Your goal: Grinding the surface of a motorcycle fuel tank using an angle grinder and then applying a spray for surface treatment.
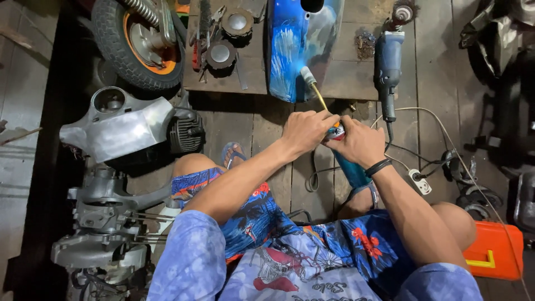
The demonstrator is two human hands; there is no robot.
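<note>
Together, left hand [305, 130] pinching brush [313, 89], right hand [359, 144] gripping teal can [350, 167]

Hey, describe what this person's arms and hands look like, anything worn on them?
Both forearms are bare. The left hand wears nothing. The right hand has a black band round its wrist. Short, loose sleeves of mottled blue-purple cloth cover the upper arms.

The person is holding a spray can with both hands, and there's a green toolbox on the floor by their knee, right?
Not quite. The toolbox is orange with a yellow latch, not green; the head view shows it by the person's right knee. The rest holds: the left hand and the right hand both grip the spray can.
</note>
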